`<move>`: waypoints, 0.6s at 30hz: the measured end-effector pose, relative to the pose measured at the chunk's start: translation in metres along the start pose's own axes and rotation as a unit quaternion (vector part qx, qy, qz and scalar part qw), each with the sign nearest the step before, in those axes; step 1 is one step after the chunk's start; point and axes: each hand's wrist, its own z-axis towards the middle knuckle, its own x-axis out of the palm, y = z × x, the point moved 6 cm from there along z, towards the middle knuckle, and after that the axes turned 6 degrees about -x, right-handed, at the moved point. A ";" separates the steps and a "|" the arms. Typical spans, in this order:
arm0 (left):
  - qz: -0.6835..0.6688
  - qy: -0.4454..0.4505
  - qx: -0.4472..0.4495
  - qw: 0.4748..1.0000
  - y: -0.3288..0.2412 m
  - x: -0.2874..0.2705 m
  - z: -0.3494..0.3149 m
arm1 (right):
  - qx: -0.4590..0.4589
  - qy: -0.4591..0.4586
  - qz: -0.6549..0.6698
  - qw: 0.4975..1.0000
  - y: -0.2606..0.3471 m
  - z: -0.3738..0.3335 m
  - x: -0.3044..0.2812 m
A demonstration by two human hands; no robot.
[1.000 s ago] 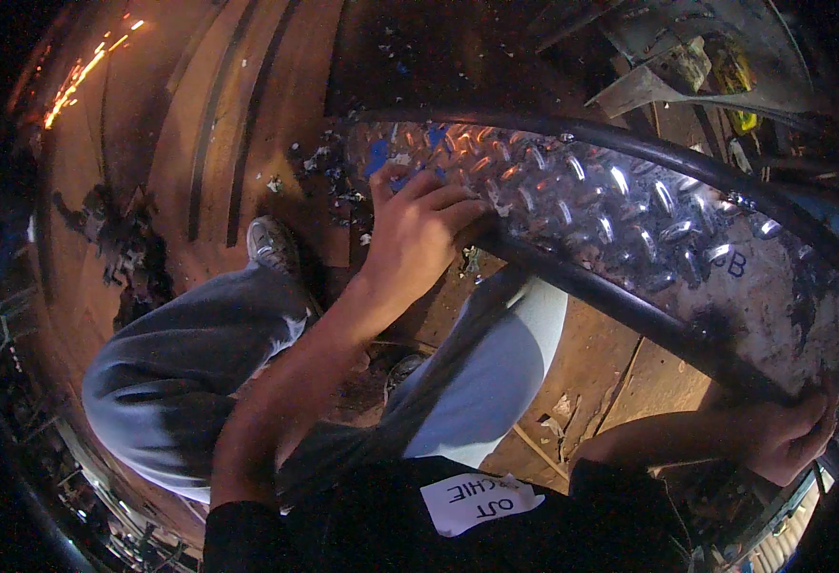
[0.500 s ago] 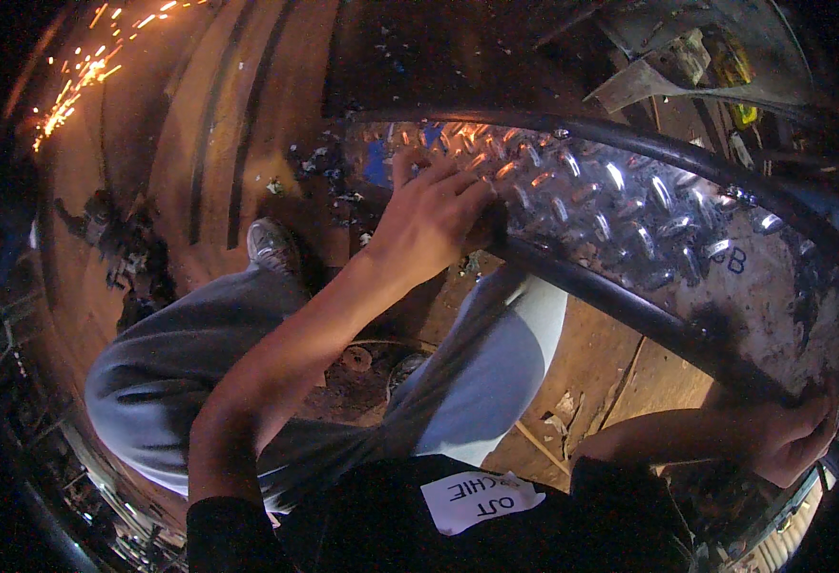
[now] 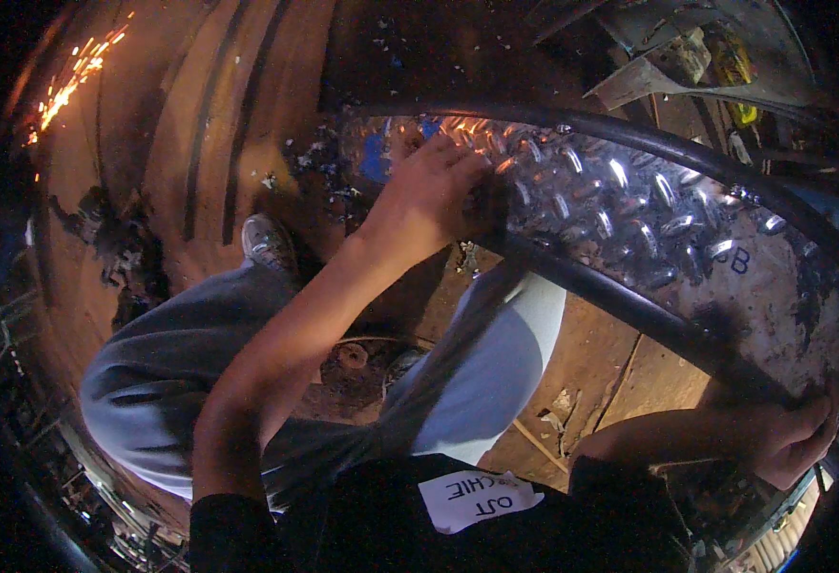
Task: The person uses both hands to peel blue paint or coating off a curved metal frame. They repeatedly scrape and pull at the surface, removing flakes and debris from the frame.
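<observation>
A long panel of shiny diamond tread plate [image 3: 620,205] slants across my lap, bordered by black tubular edging [image 3: 620,301]. Blue patches mark its far left end. My left hand [image 3: 429,191] lies over that end, fingers bent and close together against the metal. Beneath the palm is a dark patch; whether it is an object or shadow does not show, and the thumb is hidden. Down at the panel's near right end, my right hand [image 3: 797,444] is curled at the edge, its fingertips partly hidden in shadow.
Bright sparks [image 3: 76,76] fly at the upper left. Below them a dark tangled heap [image 3: 119,244] sits on the brown floor. A metal piece [image 3: 649,81] and a yellow-and-black item [image 3: 736,76] lie at the upper right. My bent legs [image 3: 200,334] are under the panel.
My left hand has shifted slightly on the plate, its raised fingers now lower and closer together. The right hand stays in place. The spark stream has changed shape.
</observation>
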 end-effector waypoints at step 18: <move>0.018 -0.013 -0.014 1.000 -0.002 -0.004 -0.023 | -0.014 0.006 -0.011 1.000 -0.010 0.001 -0.003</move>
